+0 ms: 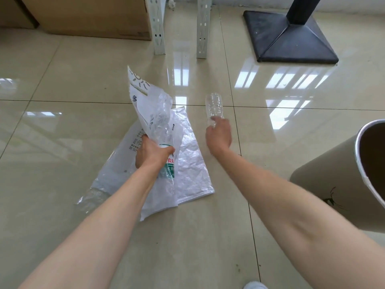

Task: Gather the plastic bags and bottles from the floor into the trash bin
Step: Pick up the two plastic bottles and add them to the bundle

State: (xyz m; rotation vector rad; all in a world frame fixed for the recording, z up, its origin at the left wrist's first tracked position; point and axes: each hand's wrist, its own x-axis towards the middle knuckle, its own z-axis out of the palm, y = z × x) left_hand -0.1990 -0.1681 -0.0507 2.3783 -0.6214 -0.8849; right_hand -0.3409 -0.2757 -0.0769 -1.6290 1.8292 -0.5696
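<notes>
The left hand [153, 152], at centre frame, has its grip clenched around a crumpled plastic bag [145, 105] together with a labelled water bottle [169, 167]; the bag rises from the fist toward the upper middle, and the bottle's green-and-red label shows just below the knuckles. Beneath that hand a flat woven plastic sack [191, 170] lies on the glossy tiled floor [62, 126], and a clear crushed bottle [91, 198] lies at its lower-left edge. To the right of centre, the right hand [218, 135] has its fingertips on the near end of a clear empty bottle [214, 106] whose far end points up the frame; whether the grip has fully closed on it cannot be told. The beige trash bin [325, 184] stands tilted at the right edge, its opening facing left. A black pedestal base [277, 38] sits upper right, a cardboard box [89, 15] upper left.
</notes>
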